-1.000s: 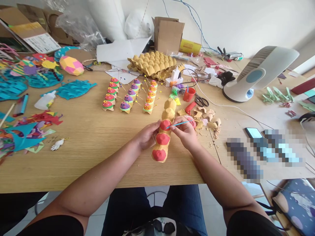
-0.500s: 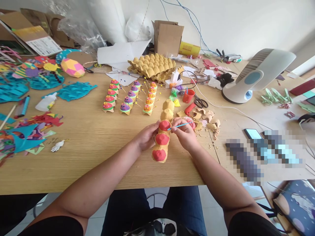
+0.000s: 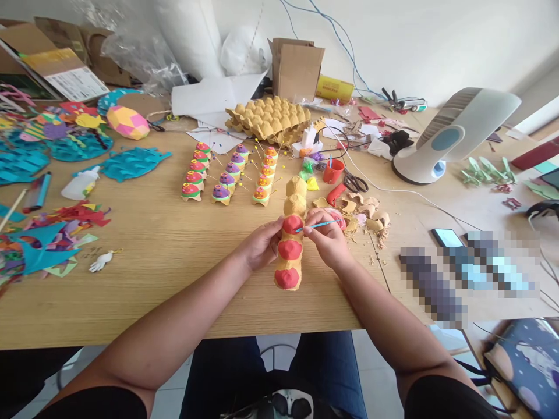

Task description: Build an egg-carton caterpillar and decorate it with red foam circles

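My left hand (image 3: 263,244) grips the left side of an egg carton strip (image 3: 295,205) held above the table in front of me. Three of its bumps nearest me wear red clay; the two far ones are bare tan cardboard. Pinched in my right hand (image 3: 326,235) is a thin blue modelling tool (image 3: 320,224), its tip touching the edge of the third red bump. A lump of pink-red clay (image 3: 337,217) lies just behind my right hand, partly hidden by it.
Three decorated caterpillar strips (image 3: 226,177) with pins stand beyond my hands. Tan egg trays (image 3: 271,115) lie behind them. To the right are carton scraps (image 3: 371,209), scissors (image 3: 356,181), a red cup (image 3: 333,171) and a white fan (image 3: 445,139). Paper scraps (image 3: 70,224) cover the left.
The near end of the egg carton strip has swung slightly to the right. Both hands keep their hold, and the tool stays at the third red bump.
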The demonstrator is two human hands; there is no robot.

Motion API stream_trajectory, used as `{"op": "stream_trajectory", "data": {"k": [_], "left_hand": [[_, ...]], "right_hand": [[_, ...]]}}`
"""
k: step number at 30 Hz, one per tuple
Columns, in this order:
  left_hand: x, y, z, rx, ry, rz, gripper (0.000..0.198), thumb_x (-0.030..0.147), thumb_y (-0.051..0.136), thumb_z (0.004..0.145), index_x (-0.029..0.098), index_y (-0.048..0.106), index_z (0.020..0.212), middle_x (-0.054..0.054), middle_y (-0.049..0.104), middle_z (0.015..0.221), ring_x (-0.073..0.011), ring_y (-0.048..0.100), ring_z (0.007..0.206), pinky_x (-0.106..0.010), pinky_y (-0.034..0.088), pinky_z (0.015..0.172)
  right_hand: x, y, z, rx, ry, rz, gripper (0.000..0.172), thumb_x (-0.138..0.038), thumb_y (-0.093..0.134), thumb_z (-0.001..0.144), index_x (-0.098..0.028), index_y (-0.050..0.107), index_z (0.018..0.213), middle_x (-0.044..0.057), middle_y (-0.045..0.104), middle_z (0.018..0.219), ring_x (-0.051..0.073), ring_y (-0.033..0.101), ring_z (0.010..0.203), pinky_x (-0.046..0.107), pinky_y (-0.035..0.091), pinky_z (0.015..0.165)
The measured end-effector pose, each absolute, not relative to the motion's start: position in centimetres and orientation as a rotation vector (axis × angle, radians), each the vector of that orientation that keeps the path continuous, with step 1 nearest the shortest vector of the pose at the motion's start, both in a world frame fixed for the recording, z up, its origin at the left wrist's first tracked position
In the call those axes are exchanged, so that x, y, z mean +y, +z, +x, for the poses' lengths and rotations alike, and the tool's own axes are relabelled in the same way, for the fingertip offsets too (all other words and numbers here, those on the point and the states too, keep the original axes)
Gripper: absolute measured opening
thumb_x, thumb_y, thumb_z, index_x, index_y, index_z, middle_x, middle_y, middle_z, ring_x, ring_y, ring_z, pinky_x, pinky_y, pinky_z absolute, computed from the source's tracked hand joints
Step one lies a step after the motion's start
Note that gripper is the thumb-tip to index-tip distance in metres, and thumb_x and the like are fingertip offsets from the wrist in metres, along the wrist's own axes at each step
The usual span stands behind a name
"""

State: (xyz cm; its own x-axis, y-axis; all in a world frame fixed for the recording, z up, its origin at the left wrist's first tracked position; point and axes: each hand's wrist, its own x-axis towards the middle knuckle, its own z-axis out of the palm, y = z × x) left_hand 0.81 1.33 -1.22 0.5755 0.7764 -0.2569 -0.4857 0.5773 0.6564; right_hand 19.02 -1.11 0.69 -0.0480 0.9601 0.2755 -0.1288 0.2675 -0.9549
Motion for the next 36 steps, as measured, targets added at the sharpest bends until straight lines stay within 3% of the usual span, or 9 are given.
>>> {"op": "stream_trajectory", "data": {"k": [3, 13, 22, 28, 33, 36], "left_hand": [[1.40, -1.27, 0.92, 0.561, 0.814, 0.553, 0.034, 0.050, 0.083, 0.081, 0.020, 0.080, 0.096, -0.005, 0.079, 0.096, -0.0152, 0.069, 0.079, -0.024, 0.054, 0.070], [1.25, -1.33, 1.04, 0.574, 0.842, 0.545, 0.030, 0.049, 0.081, 0.083, 0.022, 0.080, 0.095, -0.005, 0.079, 0.099, -0.0167, 0.070, 0.082, -0.027, 0.055, 0.075], [1.29, -1.18, 1.00, 0.594, 0.829, 0.513, 0.025, 0.042, 0.076, 0.089, 0.018, 0.078, 0.097, -0.006, 0.079, 0.094, -0.0156, 0.072, 0.079, -0.025, 0.055, 0.072], [1.27, -1.17, 1.04, 0.593, 0.823, 0.519, 0.025, 0.040, 0.073, 0.092, 0.017, 0.078, 0.101, -0.006, 0.079, 0.093, -0.0148, 0.072, 0.079, -0.023, 0.056, 0.071], [1.20, -1.03, 1.10, 0.617, 0.840, 0.502, 0.025, 0.040, 0.076, 0.090, 0.016, 0.078, 0.098, -0.006, 0.079, 0.093, -0.0151, 0.071, 0.077, -0.023, 0.055, 0.069], [1.11, -1.10, 1.18, 0.614, 0.862, 0.521, 0.027, 0.042, 0.080, 0.086, 0.018, 0.078, 0.096, -0.006, 0.078, 0.090, -0.0159, 0.069, 0.075, -0.025, 0.054, 0.067]], "right_hand": [[-1.16, 0.69, 19.00, -1.341, 1.072, -0.876, 0.031, -0.047, 0.085, 0.080, -0.024, 0.064, 0.078, 0.003, 0.053, 0.095, 0.019, 0.053, 0.091, 0.035, 0.047, 0.084], [-1.12, 0.26, 19.19, -1.507, 0.816, -0.932, 0.020, -0.039, 0.080, 0.086, -0.026, 0.068, 0.078, 0.003, 0.053, 0.093, 0.019, 0.054, 0.090, 0.035, 0.049, 0.079], [-1.01, 0.19, 19.33, -1.502, 0.872, -0.959, 0.023, -0.046, 0.079, 0.087, -0.026, 0.068, 0.082, 0.004, 0.054, 0.101, 0.019, 0.056, 0.095, 0.035, 0.052, 0.083], [-0.99, 0.40, 19.32, -1.493, 0.834, -1.014, 0.027, -0.049, 0.080, 0.085, -0.025, 0.068, 0.080, 0.005, 0.053, 0.097, 0.020, 0.055, 0.092, 0.035, 0.050, 0.078], [-1.01, 0.65, 19.36, -1.485, 0.876, -0.980, 0.028, -0.050, 0.080, 0.085, -0.025, 0.069, 0.080, 0.004, 0.055, 0.098, 0.021, 0.056, 0.102, 0.039, 0.048, 0.093], [-0.94, 0.68, 19.34, -1.462, 0.892, -1.014, 0.028, -0.050, 0.082, 0.083, -0.026, 0.069, 0.079, 0.004, 0.055, 0.098, 0.022, 0.055, 0.102, 0.039, 0.048, 0.093]]}}
